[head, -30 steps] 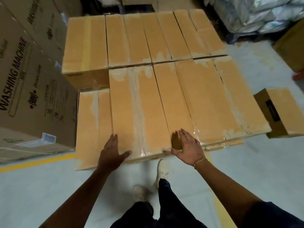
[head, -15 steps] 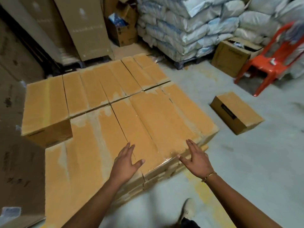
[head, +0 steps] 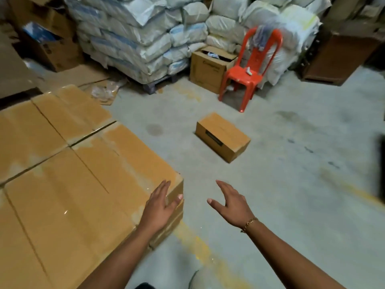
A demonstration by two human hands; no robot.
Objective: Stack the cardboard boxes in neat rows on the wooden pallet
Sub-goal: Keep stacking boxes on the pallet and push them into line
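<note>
Taped tan cardboard boxes (head: 73,174) sit packed in flat rows at 9 o'clock. Left hand (head: 160,207) is at that stack's near corner, fingers straight and spread, gripping nothing. Right hand (head: 231,203) hangs over the grey concrete floor (head: 291,184), fingers loose and apart, empty too. One small brown cardboard box (head: 223,136) sits alone at 12 o'clock, with an orange plastic chair (head: 252,74) behind it at 1.

The layer of tan, taped cardboard boxes (head: 73,184) runs off the frame's left and bottom edges, and whatever it stands on is hidden beneath it. At centre, the dark side label (head: 213,139) on the lone brown cardboard box (head: 226,130) is too blurred to read. A small pale object (head: 249,71) on the red plastic chair (head: 237,77) is too small to tell. A dark shape (head: 382,163) is cut off at the right edge.
</note>
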